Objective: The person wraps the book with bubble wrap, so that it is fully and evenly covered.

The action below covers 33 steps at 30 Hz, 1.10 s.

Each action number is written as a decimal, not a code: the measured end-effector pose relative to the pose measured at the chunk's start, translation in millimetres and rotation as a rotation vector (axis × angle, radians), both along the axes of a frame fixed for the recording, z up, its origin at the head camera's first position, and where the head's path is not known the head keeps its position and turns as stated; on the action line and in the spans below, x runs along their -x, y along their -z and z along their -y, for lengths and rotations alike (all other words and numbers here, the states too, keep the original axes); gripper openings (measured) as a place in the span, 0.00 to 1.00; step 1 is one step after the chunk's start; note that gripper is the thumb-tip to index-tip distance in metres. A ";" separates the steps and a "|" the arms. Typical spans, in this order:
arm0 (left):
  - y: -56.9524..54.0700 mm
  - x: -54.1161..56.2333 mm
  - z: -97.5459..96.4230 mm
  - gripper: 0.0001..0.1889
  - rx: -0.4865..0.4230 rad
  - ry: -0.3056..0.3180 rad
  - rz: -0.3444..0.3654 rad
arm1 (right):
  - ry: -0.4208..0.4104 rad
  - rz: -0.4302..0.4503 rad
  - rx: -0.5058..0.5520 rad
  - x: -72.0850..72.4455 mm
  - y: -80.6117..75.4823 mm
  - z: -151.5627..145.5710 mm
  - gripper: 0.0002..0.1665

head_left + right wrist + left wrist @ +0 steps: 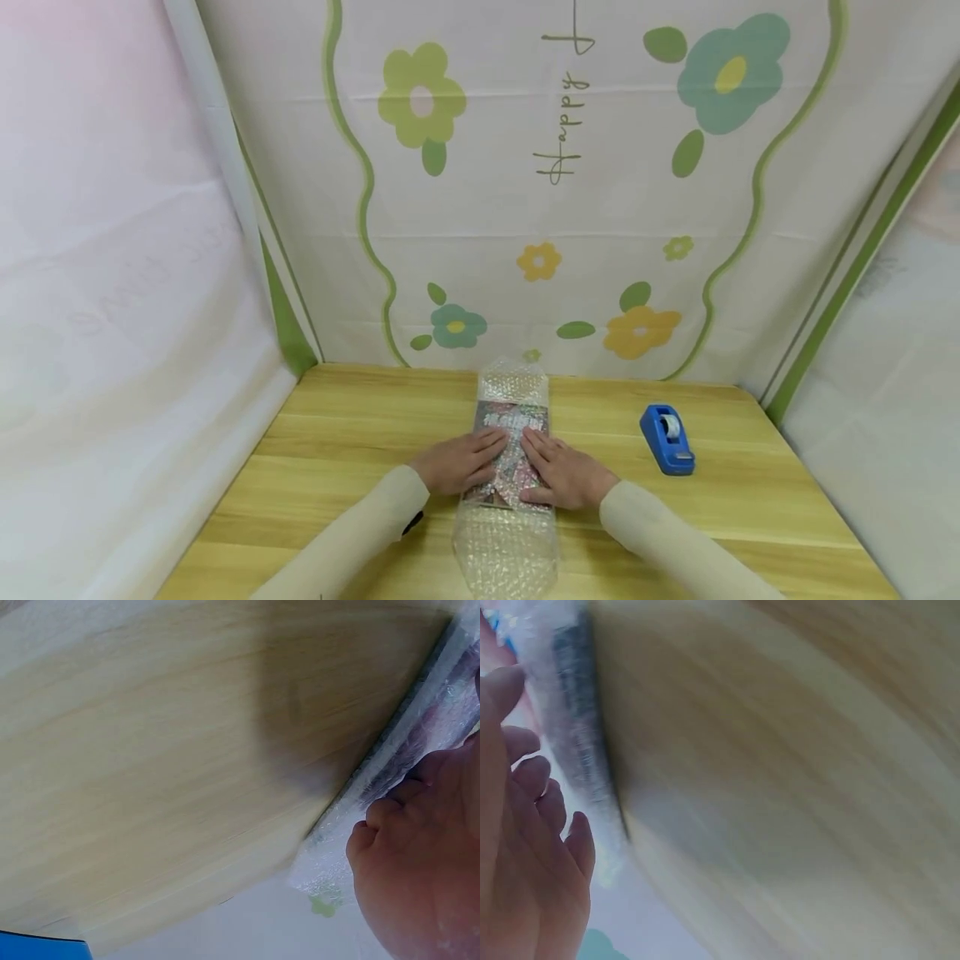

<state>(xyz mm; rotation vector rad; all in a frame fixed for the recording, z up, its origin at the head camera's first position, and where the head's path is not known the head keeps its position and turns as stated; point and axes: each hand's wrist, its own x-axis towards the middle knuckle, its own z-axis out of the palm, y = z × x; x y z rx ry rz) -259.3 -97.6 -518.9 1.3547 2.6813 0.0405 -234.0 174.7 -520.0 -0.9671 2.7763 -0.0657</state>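
A flat, dark rectangular item with a colourful printed top, perhaps a book or box, lies wrapped in clear bubble wrap on the table. The wrap extends beyond its far and near ends. My left hand rests on the item's left side with straight fingers, and my right hand lies on its right side, fingers spread a little. Dark side edges of the item show through the plastic in the left wrist view. Under my right palm, the right wrist view shows the wrapped edge.
A blue tape dispenser with a roll of tape stands on the wooden table, to the right of my right hand. Flower-printed cloth hangs behind the table, and pale cloth walls close off both sides.
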 end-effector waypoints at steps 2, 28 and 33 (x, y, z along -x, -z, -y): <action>2.5 0.9 0.9 0.33 0.013 0.004 0.006 | -0.002 -0.003 -0.005 0.4 0.7 -0.1 0.56; 15.7 -5.5 -2.2 0.34 -0.054 0.018 -0.035 | -0.049 -0.048 -0.023 7.5 2.7 -7.3 0.57; 14.4 -4.4 -3.0 0.34 -0.029 0.017 -0.033 | -0.075 -0.063 -0.021 4.8 -4.5 -8.6 0.57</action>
